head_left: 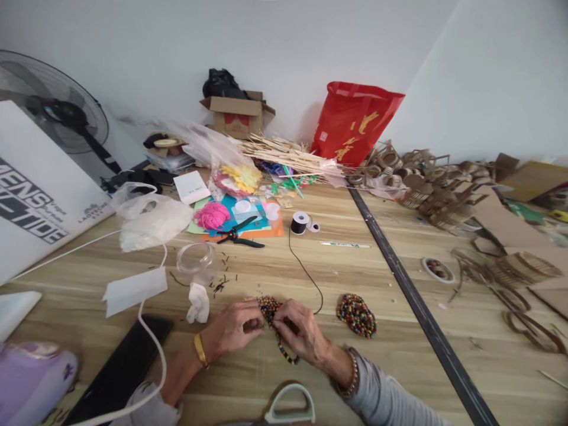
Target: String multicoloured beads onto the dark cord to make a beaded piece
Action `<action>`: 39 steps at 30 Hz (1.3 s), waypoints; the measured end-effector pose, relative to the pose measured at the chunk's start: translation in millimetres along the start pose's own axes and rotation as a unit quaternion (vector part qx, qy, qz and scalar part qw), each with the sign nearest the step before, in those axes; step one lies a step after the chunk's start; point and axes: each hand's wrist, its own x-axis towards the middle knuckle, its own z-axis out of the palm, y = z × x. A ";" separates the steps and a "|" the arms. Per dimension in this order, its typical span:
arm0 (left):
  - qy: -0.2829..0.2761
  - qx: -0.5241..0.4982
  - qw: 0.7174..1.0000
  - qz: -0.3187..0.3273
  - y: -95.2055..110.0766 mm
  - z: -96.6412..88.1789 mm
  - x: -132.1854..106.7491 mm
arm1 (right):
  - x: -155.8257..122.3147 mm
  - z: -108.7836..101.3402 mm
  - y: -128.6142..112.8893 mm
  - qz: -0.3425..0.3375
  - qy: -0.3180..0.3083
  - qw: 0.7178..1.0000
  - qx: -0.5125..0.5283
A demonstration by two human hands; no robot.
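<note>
Near the table's front edge, my left hand (234, 324) is closed in a pinch at the left side of a multicoloured bead strand (268, 307). My right hand (303, 332) pinches the same strand from the other side, and a loop of it hangs below the fingers onto the wood. The exact spot gripped is hidden by the fingertips. A coiled heap of similar beads (357, 316) lies to the right of my right hand. Black cord (306, 269) runs from a spool (300, 222) down toward my right hand. Below my hands shows a grey-green scissor handle (291, 404).
Green-handled pliers (242, 235) rest on coloured paper beside pink yarn (212, 216). A clear round container (195, 258) and small black scraps sit left of centre. A white cable (155, 343) crosses a black phone-like slab (126, 367). Small woven baskets (448, 195) crowd the right.
</note>
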 end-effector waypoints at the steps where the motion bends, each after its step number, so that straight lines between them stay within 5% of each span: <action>1: -0.009 0.013 1.000 0.006 -1.4 -0.3 -0.6 | -0.1 0.1 0.2 0.001 0.000 1.000 0.000; 14: -0.071 0.064 0.995 0.009 -5.4 5.0 -1.6 | 0.0 0.7 0.2 -0.001 0.001 1.000 -0.003; 22: -0.044 0.044 0.998 0.021 -3.5 7.3 0.6 | -1.3 1.3 1.7 0.003 -0.007 1.000 -0.004; 30: 0.042 -0.084 0.995 -0.039 0.8 4.0 2.9 | 0.1 0.6 0.0 0.002 -0.007 1.000 0.001; 39: 0.049 -0.235 0.963 -0.118 -3.2 -1.1 5.7 | -0.6 2.4 1.5 -0.008 0.015 1.000 -0.003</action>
